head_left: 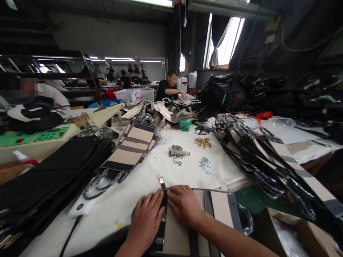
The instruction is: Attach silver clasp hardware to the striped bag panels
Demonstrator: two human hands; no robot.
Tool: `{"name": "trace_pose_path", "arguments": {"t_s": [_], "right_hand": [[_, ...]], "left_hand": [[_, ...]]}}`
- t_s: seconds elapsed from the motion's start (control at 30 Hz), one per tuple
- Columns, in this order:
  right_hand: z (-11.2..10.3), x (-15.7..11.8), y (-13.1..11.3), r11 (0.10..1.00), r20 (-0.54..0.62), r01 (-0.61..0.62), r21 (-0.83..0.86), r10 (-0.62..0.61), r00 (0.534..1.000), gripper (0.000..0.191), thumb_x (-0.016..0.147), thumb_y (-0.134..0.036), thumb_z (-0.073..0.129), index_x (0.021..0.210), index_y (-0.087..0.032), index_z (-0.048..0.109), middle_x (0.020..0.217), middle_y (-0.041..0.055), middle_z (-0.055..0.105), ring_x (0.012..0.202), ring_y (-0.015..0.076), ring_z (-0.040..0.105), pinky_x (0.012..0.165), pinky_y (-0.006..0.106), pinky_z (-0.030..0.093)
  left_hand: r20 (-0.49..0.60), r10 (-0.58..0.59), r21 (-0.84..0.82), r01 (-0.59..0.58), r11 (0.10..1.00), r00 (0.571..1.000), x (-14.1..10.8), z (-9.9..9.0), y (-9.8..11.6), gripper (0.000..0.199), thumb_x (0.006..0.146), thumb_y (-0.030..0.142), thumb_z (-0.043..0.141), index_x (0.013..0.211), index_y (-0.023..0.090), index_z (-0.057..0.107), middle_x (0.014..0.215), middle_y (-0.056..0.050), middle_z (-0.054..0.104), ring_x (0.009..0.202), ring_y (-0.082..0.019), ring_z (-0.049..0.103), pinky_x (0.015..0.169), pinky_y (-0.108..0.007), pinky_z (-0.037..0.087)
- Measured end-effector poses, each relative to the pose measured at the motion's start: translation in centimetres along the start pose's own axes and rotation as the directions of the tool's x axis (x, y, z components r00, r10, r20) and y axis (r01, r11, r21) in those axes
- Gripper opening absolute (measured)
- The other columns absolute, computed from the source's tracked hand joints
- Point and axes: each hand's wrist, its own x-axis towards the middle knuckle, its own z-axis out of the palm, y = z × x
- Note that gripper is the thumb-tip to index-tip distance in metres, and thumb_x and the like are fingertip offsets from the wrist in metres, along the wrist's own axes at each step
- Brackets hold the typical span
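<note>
A beige and black bag panel [178, 237] lies before me at the table's front edge. My left hand [147, 216] rests over the black band along its left side, fingers stretched out and lying close together. Just beside it, my right hand [184, 205] presses on the beige face, its fingers laid toward the same band and slightly bent. A short black strap with a shiny metal end [161, 180] sticks out beyond my fingertips. A plastic-wrapped handle [245, 218] shows at the panel's right side. What lies under my palms is hidden.
Farther in are a cloth-wrapped tool [180, 152], gold fittings [203, 142], silver plates [206, 165] and a green box [185, 125]. Panel stacks flank me, left [131, 144] and right [241, 142]. A white corded device [81, 207] sits left; a carton [292, 232] stands lower right. Co-workers sit beyond.
</note>
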Motion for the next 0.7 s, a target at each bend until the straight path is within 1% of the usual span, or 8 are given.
{"name": "trace_pose_path", "arguments": {"t_s": [0.07,0.13,0.23,0.33,0.43,0.57,0.63,0.7], "right_hand": [[-1.2,0.2,1.9,0.998,-0.029,-0.048,0.038,0.049,0.998,0.018,0.098,-0.030,0.064,0.111,-0.028,0.076,0.118,0.0031,0.077,0.101,0.0216,0.071,0.090,0.037,0.055],[-2.8,0.1,5.3,0.982,-0.096,-0.189,0.029,0.191,0.977,0.021,0.099,-0.031,0.062,0.114,-0.027,0.077,0.118,0.0044,0.077,0.104,0.0211,0.071,0.092,0.035,0.056],[-5.5,-0.4,11.9,0.882,-0.170,-0.466,-0.074,0.449,0.877,0.026,0.098,-0.035,0.060,0.112,-0.025,0.080,0.116,0.0078,0.076,0.106,0.0237,0.070,0.086,0.034,0.055],[-7.3,-1.1,16.9,0.807,-0.145,-0.578,-0.116,0.562,0.814,0.029,0.094,-0.037,0.061,0.101,-0.019,0.083,0.105,0.0115,0.077,0.089,0.0237,0.072,0.072,0.031,0.052],[-7.7,-1.4,18.8,0.783,-0.087,-0.609,-0.129,0.603,0.793,0.031,0.090,-0.041,0.060,0.091,-0.021,0.084,0.099,0.0108,0.079,0.081,0.0232,0.072,0.065,0.029,0.047],[-7.0,-1.6,20.0,0.783,-0.023,-0.613,-0.102,0.614,0.789,0.036,0.084,-0.048,0.060,0.083,-0.021,0.084,0.093,0.0140,0.079,0.078,0.0284,0.073,0.063,0.034,0.048],[-6.6,-1.7,21.6,0.768,0.043,-0.639,-0.037,0.640,0.767,0.035,0.078,-0.052,0.062,0.081,-0.024,0.083,0.088,0.0131,0.079,0.077,0.0310,0.073,0.065,0.038,0.050],[-6.4,-1.6,23.4,0.771,0.100,-0.637,0.010,0.633,0.768,0.035,0.073,-0.055,0.065,0.079,-0.026,0.082,0.087,0.0125,0.080,0.076,0.0332,0.073,0.067,0.041,0.051]], "left_hand": [[-0.011,-0.016,-0.024,0.016,1.000,1.000,-0.1,-0.1,0.0,0.047,0.102,0.031,0.051,0.148,0.024,0.058,0.151,-0.006,0.061,0.127,-0.026,0.062,0.108,-0.047,0.047],[-0.007,-0.033,-0.050,0.032,0.998,0.999,-0.3,-0.2,0.0,0.046,0.103,0.033,0.050,0.147,0.024,0.059,0.151,-0.006,0.061,0.127,-0.027,0.062,0.109,-0.048,0.047],[0.014,-0.052,-0.100,0.054,0.993,0.999,-0.3,-0.1,-0.1,0.045,0.103,0.034,0.050,0.146,0.026,0.060,0.151,-0.005,0.060,0.128,-0.027,0.061,0.110,-0.048,0.046],[0.024,-0.081,-0.151,0.084,0.985,0.996,-0.2,-0.1,-0.1,0.045,0.102,0.033,0.051,0.146,0.026,0.060,0.151,-0.005,0.060,0.128,-0.028,0.060,0.110,-0.049,0.046],[0.041,-0.117,-0.194,0.123,0.973,0.992,-0.2,-0.5,0.1,0.046,0.101,0.032,0.054,0.145,0.025,0.060,0.151,-0.005,0.060,0.129,-0.028,0.059,0.111,-0.050,0.045],[0.068,-0.162,-0.265,0.175,0.948,0.984,-0.7,-1.3,0.7,0.048,0.097,0.030,0.060,0.145,0.026,0.060,0.152,-0.003,0.060,0.130,-0.028,0.058,0.114,-0.049,0.041],[0.093,-0.206,-0.300,0.225,0.927,0.974,-1.0,-1.4,0.9,0.048,0.097,0.032,0.062,0.145,0.028,0.060,0.153,-0.002,0.059,0.130,-0.028,0.058,0.117,-0.051,0.039],[0.116,-0.239,-0.337,0.265,0.903,0.964,-1.1,-1.3,1.0,0.047,0.098,0.037,0.062,0.144,0.030,0.060,0.154,0.001,0.058,0.131,-0.027,0.057,0.119,-0.052,0.037]]}}
